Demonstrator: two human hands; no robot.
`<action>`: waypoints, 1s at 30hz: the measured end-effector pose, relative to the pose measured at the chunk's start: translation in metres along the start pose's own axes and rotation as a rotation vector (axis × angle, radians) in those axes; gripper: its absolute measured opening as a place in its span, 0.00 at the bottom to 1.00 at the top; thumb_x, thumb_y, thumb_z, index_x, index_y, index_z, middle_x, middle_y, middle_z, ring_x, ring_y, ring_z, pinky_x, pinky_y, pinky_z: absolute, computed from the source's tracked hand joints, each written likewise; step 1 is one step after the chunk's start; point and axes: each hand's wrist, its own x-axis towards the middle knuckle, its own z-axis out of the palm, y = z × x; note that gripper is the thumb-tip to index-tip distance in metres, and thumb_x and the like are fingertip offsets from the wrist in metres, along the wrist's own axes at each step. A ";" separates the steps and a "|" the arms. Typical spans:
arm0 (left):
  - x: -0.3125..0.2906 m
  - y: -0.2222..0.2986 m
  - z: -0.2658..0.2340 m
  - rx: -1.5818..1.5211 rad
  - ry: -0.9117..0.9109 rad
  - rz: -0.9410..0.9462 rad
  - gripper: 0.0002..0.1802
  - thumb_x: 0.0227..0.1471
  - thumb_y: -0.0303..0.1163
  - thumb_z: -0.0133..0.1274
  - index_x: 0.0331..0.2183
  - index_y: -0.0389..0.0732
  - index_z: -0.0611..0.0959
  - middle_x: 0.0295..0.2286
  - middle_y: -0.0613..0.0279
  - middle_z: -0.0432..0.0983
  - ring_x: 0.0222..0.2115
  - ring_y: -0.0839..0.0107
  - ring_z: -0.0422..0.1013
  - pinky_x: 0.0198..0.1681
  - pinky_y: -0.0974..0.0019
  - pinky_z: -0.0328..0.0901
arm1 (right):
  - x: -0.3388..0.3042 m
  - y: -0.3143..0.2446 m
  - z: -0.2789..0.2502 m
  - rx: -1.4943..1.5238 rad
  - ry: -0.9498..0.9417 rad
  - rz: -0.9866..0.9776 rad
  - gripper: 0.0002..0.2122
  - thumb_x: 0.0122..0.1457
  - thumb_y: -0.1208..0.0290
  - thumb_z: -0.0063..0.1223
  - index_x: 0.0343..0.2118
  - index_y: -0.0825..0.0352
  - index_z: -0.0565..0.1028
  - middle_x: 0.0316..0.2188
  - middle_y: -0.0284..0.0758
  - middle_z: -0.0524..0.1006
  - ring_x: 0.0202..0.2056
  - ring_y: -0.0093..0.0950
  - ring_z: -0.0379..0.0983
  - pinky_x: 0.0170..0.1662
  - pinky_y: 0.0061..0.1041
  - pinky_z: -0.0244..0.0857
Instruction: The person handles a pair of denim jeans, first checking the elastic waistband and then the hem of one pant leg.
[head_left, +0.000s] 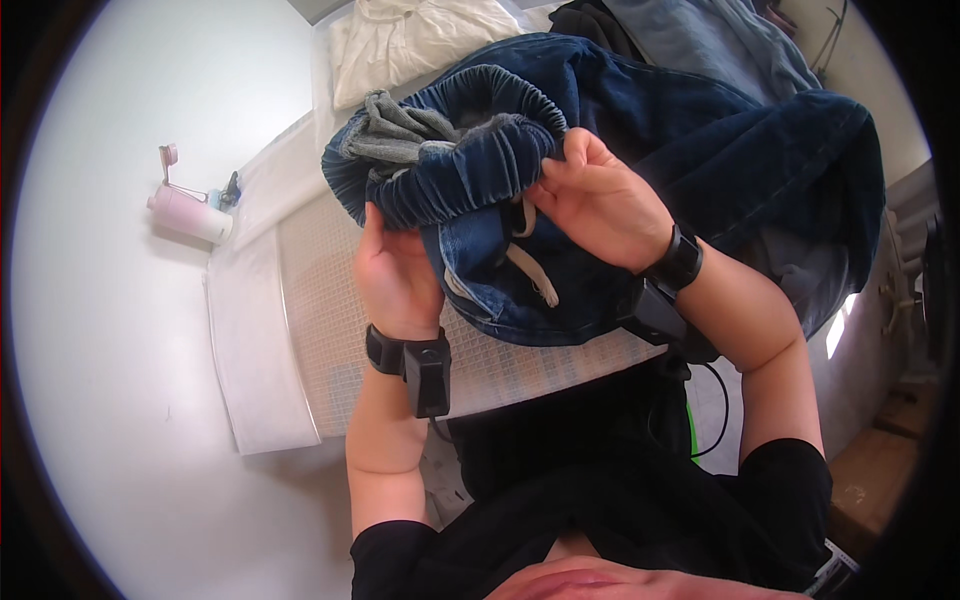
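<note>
A pair of dark blue jeans (690, 140) lies across the table, its gathered elastic waistband (455, 185) lifted toward me and open in a ring. Grey fleecy lining (400, 130) shows inside the ring. My left hand (395, 270) grips the near left part of the waistband, thumb on the outside and the other fingers mostly hidden behind the cloth. At the right side of the band, my right hand (600, 195) pinches the edge between thumb and fingers. A cream drawstring (533, 272) hangs from the front below the band.
The table (330, 300) has a checked cover under clear plastic. White cloth (410, 45) lies at its far side, with lighter blue-grey garments (710, 45) at the far right. A pink and white bottle (190, 215) stands to the left. Cardboard boxes (875, 475) are at the lower right.
</note>
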 end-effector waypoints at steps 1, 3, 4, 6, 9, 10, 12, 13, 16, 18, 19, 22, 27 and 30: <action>0.001 0.001 -0.002 -0.029 0.003 -0.019 0.21 0.57 0.39 0.31 0.46 0.34 0.66 0.43 0.52 0.67 0.46 0.60 0.62 0.52 0.57 0.55 | 0.001 0.002 -0.002 0.016 -0.065 0.020 0.06 0.54 0.80 0.44 0.25 0.61 0.68 0.30 0.29 0.71 0.35 0.21 0.66 0.45 0.25 0.57; 0.002 0.001 -0.007 -0.055 -0.012 -0.021 0.21 0.57 0.39 0.31 0.46 0.34 0.66 0.43 0.52 0.68 0.46 0.60 0.63 0.51 0.57 0.55 | 0.001 0.004 -0.002 0.030 -0.132 0.042 0.05 0.53 0.79 0.45 0.26 0.60 0.67 0.30 0.29 0.71 0.36 0.22 0.65 0.46 0.26 0.55; 0.002 0.002 -0.008 -0.081 -0.027 -0.024 0.21 0.57 0.39 0.31 0.46 0.34 0.66 0.43 0.52 0.68 0.46 0.60 0.63 0.51 0.57 0.55 | 0.001 0.003 0.000 -0.001 -0.115 0.046 0.05 0.53 0.79 0.45 0.26 0.60 0.67 0.31 0.30 0.71 0.37 0.22 0.65 0.46 0.26 0.55; 0.003 0.001 -0.008 -0.060 0.000 -0.004 0.21 0.56 0.39 0.32 0.45 0.34 0.67 0.42 0.52 0.69 0.45 0.60 0.64 0.50 0.57 0.56 | 0.000 0.002 0.003 -0.032 -0.098 0.051 0.04 0.53 0.79 0.45 0.26 0.60 0.67 0.31 0.30 0.72 0.37 0.23 0.65 0.47 0.27 0.54; 0.004 0.001 -0.014 -0.073 0.011 0.004 0.21 0.52 0.37 0.35 0.43 0.34 0.69 0.40 0.53 0.70 0.42 0.60 0.66 0.49 0.58 0.58 | 0.000 0.000 0.004 -0.036 -0.036 0.060 0.08 0.53 0.82 0.41 0.23 0.61 0.68 0.32 0.31 0.71 0.36 0.24 0.66 0.43 0.26 0.58; 0.004 0.001 -0.016 -0.108 -0.006 -0.007 0.20 0.50 0.37 0.37 0.42 0.34 0.70 0.39 0.53 0.71 0.41 0.61 0.67 0.48 0.58 0.58 | 0.000 0.000 0.002 -0.030 -0.053 0.057 0.08 0.53 0.83 0.41 0.29 0.61 0.69 0.34 0.31 0.71 0.37 0.25 0.66 0.43 0.26 0.58; 0.002 0.000 -0.015 -0.084 0.012 0.009 0.20 0.48 0.36 0.38 0.41 0.34 0.71 0.38 0.54 0.72 0.41 0.61 0.68 0.48 0.59 0.59 | -0.001 -0.001 0.008 -0.021 -0.071 0.054 0.11 0.53 0.83 0.40 0.35 0.61 0.71 0.36 0.32 0.71 0.38 0.25 0.66 0.44 0.27 0.57; 0.002 0.000 -0.014 -0.061 0.031 0.023 0.20 0.46 0.36 0.39 0.40 0.34 0.71 0.38 0.54 0.72 0.40 0.61 0.68 0.47 0.59 0.59 | -0.002 -0.004 0.021 -0.037 0.010 0.050 0.15 0.53 0.84 0.39 0.43 0.61 0.66 0.37 0.32 0.71 0.38 0.24 0.66 0.44 0.26 0.58; 0.002 -0.003 -0.009 -0.026 0.080 0.037 0.20 0.45 0.35 0.39 0.40 0.34 0.71 0.38 0.55 0.72 0.40 0.62 0.68 0.47 0.60 0.60 | -0.002 -0.007 0.025 -0.166 0.114 -0.047 0.25 0.52 0.84 0.37 0.55 0.61 0.56 0.40 0.34 0.70 0.38 0.23 0.67 0.43 0.24 0.60; 0.003 -0.004 -0.007 0.009 0.116 0.061 0.20 0.45 0.35 0.39 0.40 0.34 0.71 0.37 0.55 0.72 0.40 0.62 0.68 0.47 0.60 0.60 | -0.002 -0.008 0.022 -0.280 0.138 -0.138 0.28 0.53 0.83 0.37 0.58 0.61 0.50 0.40 0.34 0.69 0.37 0.22 0.67 0.42 0.23 0.61; 0.003 -0.005 -0.006 0.041 0.155 0.089 0.21 0.45 0.35 0.39 0.40 0.34 0.71 0.37 0.55 0.72 0.40 0.63 0.68 0.47 0.61 0.60 | -0.003 -0.008 0.021 -0.341 0.172 -0.143 0.26 0.53 0.81 0.38 0.57 0.63 0.52 0.39 0.34 0.70 0.35 0.21 0.68 0.39 0.21 0.62; 0.003 -0.005 -0.007 0.044 0.126 0.065 0.21 0.45 0.35 0.39 0.40 0.34 0.71 0.37 0.56 0.72 0.40 0.63 0.68 0.46 0.61 0.60 | -0.002 -0.012 0.018 -0.401 0.210 -0.117 0.21 0.55 0.74 0.41 0.53 0.65 0.57 0.35 0.33 0.71 0.31 0.19 0.69 0.34 0.18 0.63; 0.000 -0.006 -0.003 0.074 0.115 0.092 0.21 0.45 0.35 0.39 0.41 0.35 0.71 0.38 0.56 0.72 0.40 0.62 0.68 0.47 0.60 0.59 | -0.001 -0.018 0.018 -0.581 0.474 0.036 0.17 0.55 0.61 0.47 0.43 0.66 0.67 0.27 0.29 0.73 0.23 0.18 0.69 0.27 0.15 0.61; -0.002 -0.005 0.000 0.111 0.050 0.118 0.21 0.44 0.34 0.39 0.41 0.36 0.71 0.38 0.56 0.71 0.41 0.62 0.68 0.47 0.59 0.59 | 0.001 -0.020 0.017 -0.680 0.532 0.049 0.17 0.54 0.58 0.47 0.39 0.67 0.69 0.25 0.29 0.73 0.20 0.18 0.68 0.24 0.14 0.60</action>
